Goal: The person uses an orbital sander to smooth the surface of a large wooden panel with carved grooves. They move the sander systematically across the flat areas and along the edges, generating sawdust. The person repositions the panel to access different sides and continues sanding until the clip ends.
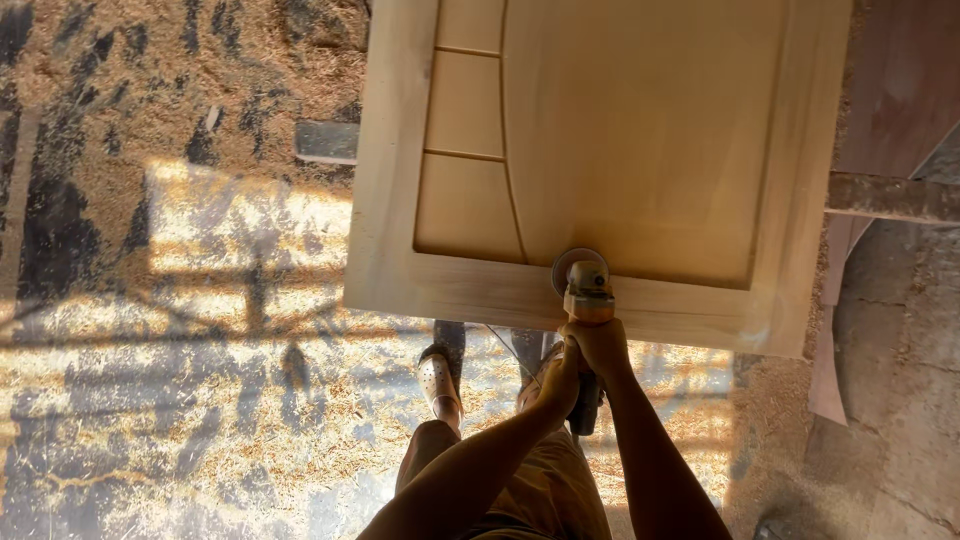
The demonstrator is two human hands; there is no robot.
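Currently: sawdust-covered floor (180, 300) on the left, sun patches across it. Person's foot in a perforated clog (437, 382) just below the door edge. Left hand (560, 385) wrapped closed around the rear body of the angle grinder (586, 310); right hand (600, 345) closed on the grinder further forward, just behind the head. Grinder disc sits on the bottom rail of the pale wooden panel door (640, 150), which lies flat on a wooden support beam (890, 197) sticking out at right.
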